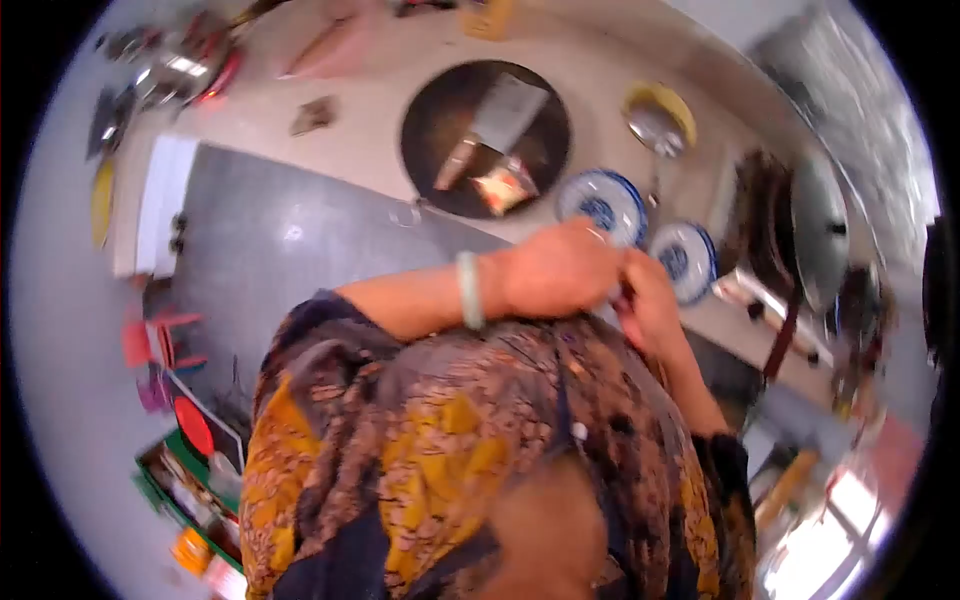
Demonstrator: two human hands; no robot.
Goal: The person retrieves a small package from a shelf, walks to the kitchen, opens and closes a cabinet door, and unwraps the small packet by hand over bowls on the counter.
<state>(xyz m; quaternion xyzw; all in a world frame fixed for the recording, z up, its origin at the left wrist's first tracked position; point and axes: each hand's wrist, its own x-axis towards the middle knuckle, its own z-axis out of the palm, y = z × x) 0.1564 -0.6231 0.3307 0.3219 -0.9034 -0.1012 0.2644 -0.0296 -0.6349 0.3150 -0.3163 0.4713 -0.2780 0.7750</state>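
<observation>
My left hand (562, 268), with a pale bangle at the wrist, is closed in front of my chest. Right against it is my right hand (650, 298), its fingers also curled. Whatever they hold between them is hidden by the fingers. Just beyond the hands lie two blue-and-white plates, a nearer-left plate (625, 190) and a right plate (697, 262). Farther off, a round dark chopping board (425, 130) carries a cleaver (510, 112) and a small red-and-yellow packet (505, 187).
A yellow bowl (683, 103) with something metallic in it stands behind the plates. To the right is a stove with a large round lid (820, 232). A brown scrap (315, 115) lies on the counter (360, 150). A green crate (165, 490) sits low at left.
</observation>
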